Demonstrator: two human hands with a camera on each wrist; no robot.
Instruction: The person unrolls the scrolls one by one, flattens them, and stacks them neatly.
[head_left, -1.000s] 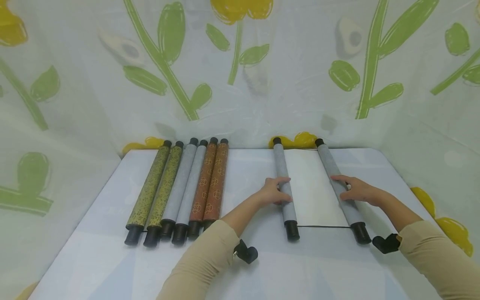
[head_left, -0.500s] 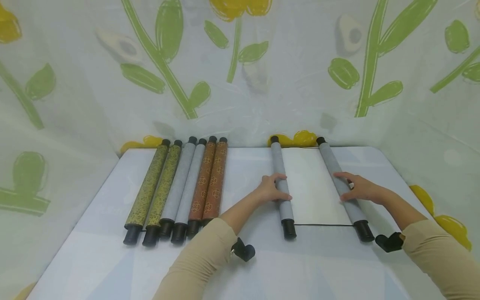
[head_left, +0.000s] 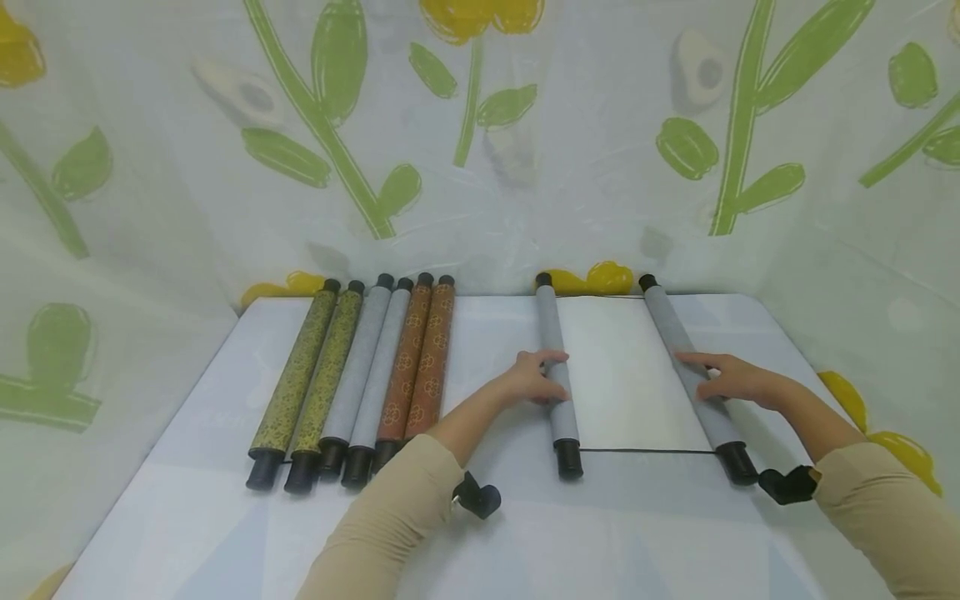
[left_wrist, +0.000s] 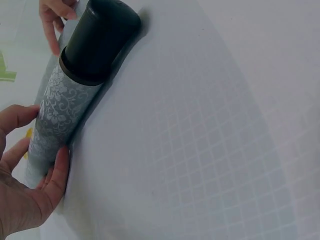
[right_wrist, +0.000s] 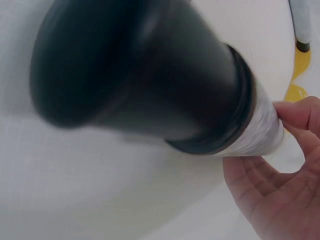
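Head view: a grey scroll lies partly unrolled on the right half of the table, its pale sheet spread flat between two rollers. The left hand rests over the left roller, fingers curved across its top; the right hand lies on the right roller with fingers nearly straight. Six rolled scrolls sit side by side well to the left. The sheet looks thin and easily creased, the rollers stiff and light, so mid-length holds seem safest. The right roller is near the table's right edge; there is more room on the left.

Left wrist view: the fingers curl round the patterned roller above its black end cap.

Right wrist view: the black cap fills the frame, blurred; the right hand cups the roller behind it.
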